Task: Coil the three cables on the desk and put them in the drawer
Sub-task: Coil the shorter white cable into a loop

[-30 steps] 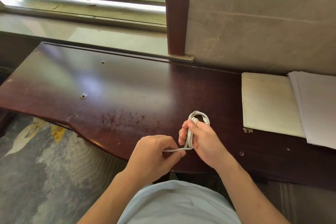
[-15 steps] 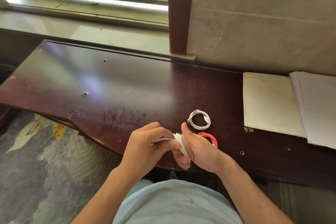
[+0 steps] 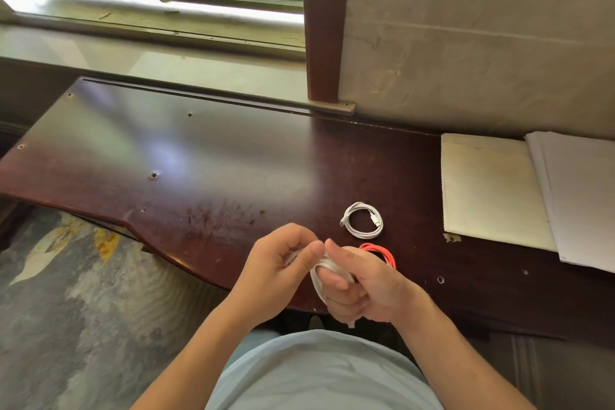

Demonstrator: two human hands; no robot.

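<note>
A small coiled white cable lies flat on the dark wooden desk. Just nearer me, a coiled orange cable rests on the desk, partly hidden behind my right hand. My right hand has a second white cable wound in loops around its fingers, held above the desk's front edge. My left hand pinches that cable's free end next to my right thumb. No drawer is visible.
A cream folder and a stack of white paper lie on the desk at the right. A dark wooden post and a window sill stand behind. A patterned rug covers the floor at the left.
One second ago both hands held a white coil over the desk; that coil now lies on the desk. My hands have drawn back toward me and are winding another white cable.
</note>
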